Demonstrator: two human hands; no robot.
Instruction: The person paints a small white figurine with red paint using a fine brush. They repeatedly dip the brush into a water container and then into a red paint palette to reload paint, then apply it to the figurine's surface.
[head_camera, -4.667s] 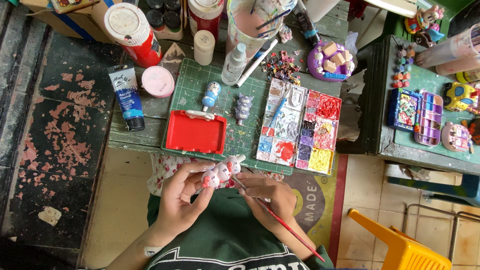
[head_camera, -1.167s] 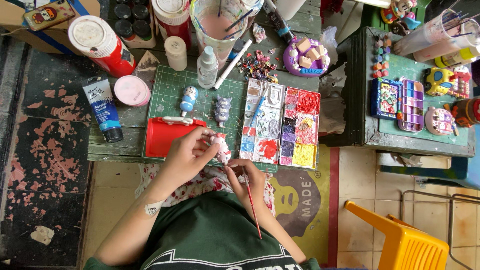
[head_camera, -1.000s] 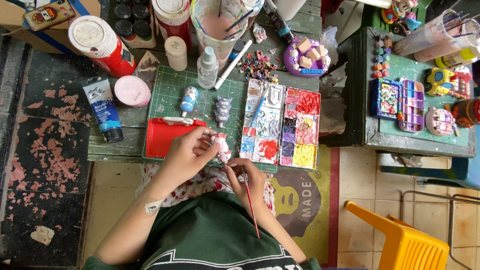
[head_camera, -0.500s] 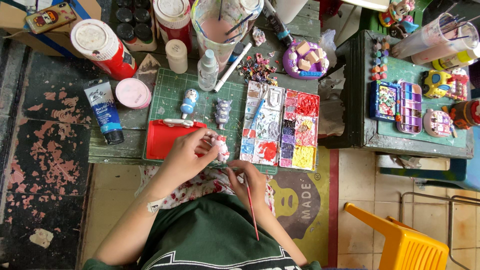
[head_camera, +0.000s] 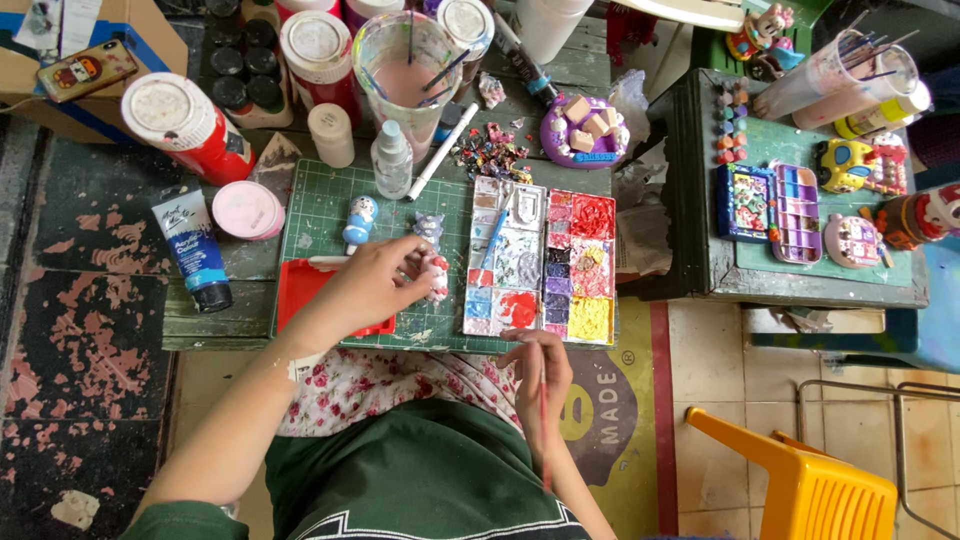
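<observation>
My left hand (head_camera: 368, 285) holds a small white and pink figurine (head_camera: 436, 275) just above the green cutting mat (head_camera: 330, 205), to the left of the paint palette (head_camera: 545, 260). My right hand (head_camera: 538, 375) grips a thin red-handled paintbrush (head_camera: 544, 420); its tip points up at the palette's lower edge near the red paint well. Two other small figurines, a blue one (head_camera: 358, 220) and a grey one (head_camera: 430, 228), stand on the mat. A red tray (head_camera: 300, 290) lies partly under my left hand.
Red paint jars (head_camera: 185, 125), a blue paint tube (head_camera: 190, 250), a pink lid (head_camera: 248, 210), a cup of pink water with brushes (head_camera: 400, 75) and a small bottle (head_camera: 390, 160) crowd the low table. A second green table (head_camera: 800, 230) with toys stands right. A yellow chair (head_camera: 800, 480) is at lower right.
The left hand has carried the figurine up from my lap to over the mat. The right hand with the brush has risen slightly toward the palette's lower edge.
</observation>
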